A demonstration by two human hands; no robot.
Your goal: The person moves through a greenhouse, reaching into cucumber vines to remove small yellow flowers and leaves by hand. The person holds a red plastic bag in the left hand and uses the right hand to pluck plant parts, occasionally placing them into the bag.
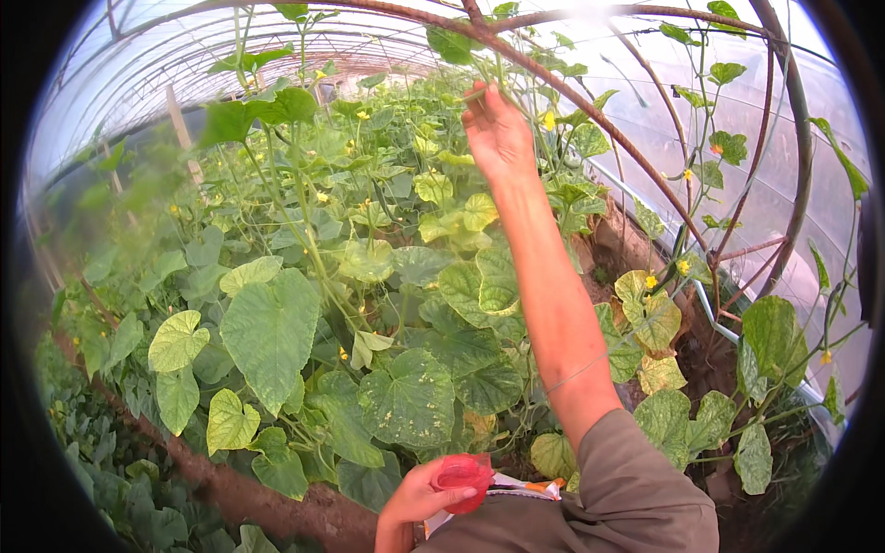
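My left hand (pixel 418 492) is low in front of my body, fingers and thumb around a red translucent plastic container (pixel 464 480). A white and orange printed packet (pixel 525 486) lies behind it, against my clothing. My right arm stretches up and forward. At its end my right hand (pixel 499 131) has its fingers bent around a thin green vine stem (pixel 473 95), just under a rusty arch bar; the fingertips are partly hidden. Yellow cucumber flowers (pixel 548 120) hang beside that hand. Broad cucumber leaves (pixel 271 339) spread out below both hands.
A rusty ribbed metal arch (pixel 588 107) crosses close to my right hand. Clear plastic greenhouse film (pixel 753 200) forms the right wall, with thicker pipes (pixel 802 138) before it. Thin twine (pixel 588 373) crosses my forearm. A bare soil strip (pixel 276 508) runs at lower left.
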